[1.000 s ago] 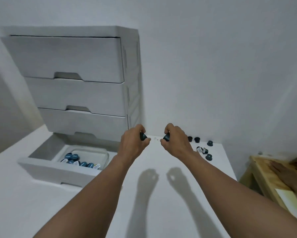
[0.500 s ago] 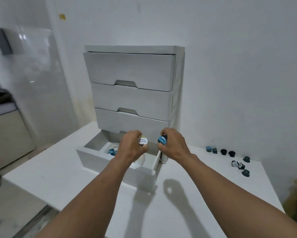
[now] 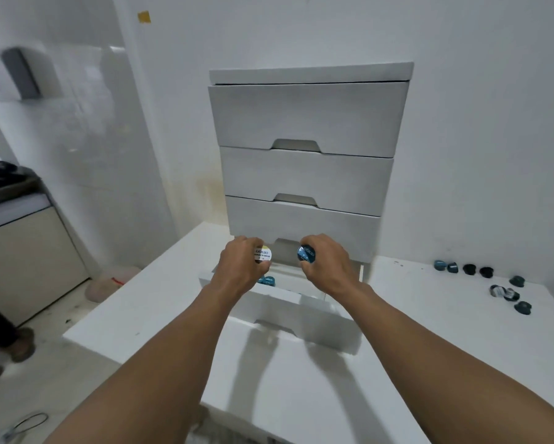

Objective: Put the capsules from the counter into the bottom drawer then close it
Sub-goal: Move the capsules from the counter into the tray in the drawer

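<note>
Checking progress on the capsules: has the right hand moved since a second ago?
Yes. The right hand, gripping a blue capsule, has moved left from beside the drawer unit to above the open bottom drawer.

- We look through one head-worn camera, from in front of the drawer unit [image 3: 307,123], facing forward and down onto its front.
- We stand close: the unit fills the centre, and the counter [image 3: 429,347] under it runs off the bottom edge.
- Left of the unit, the wide lens seems to bend and blur the edges.
</note>
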Action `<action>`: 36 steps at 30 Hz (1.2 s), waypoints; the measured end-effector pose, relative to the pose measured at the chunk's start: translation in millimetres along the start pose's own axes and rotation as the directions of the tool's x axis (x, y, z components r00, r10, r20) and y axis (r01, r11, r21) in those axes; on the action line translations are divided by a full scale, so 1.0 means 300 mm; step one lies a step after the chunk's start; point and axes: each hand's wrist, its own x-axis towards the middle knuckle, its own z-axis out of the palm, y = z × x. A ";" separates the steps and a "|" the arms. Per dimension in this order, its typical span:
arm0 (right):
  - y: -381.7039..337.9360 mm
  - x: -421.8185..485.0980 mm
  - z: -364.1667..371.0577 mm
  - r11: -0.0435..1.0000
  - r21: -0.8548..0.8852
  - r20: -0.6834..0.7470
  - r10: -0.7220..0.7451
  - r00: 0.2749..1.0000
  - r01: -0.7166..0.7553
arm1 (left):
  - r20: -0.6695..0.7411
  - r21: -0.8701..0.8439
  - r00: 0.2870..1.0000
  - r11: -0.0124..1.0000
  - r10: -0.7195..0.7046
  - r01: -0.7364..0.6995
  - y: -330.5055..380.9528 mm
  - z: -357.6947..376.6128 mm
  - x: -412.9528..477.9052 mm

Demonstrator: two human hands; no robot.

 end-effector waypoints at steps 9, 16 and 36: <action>-0.001 0.161 0.150 0.999 0.006 0.037 0.033 0.999 -0.033 | 0.050 -0.040 0.995 0.996 0.083 -0.081 -0.146 0.064 0.130; 0.081 0.353 0.281 0.998 0.004 0.113 0.067 0.991 -0.068 | 0.126 -0.058 0.991 0.997 0.052 -0.045 -0.236 0.172 0.333; 0.320 0.496 0.587 0.931 -0.057 0.261 0.363 0.894 -0.361 | 0.425 -0.171 0.878 0.972 0.222 -0.163 -0.440 0.582 0.681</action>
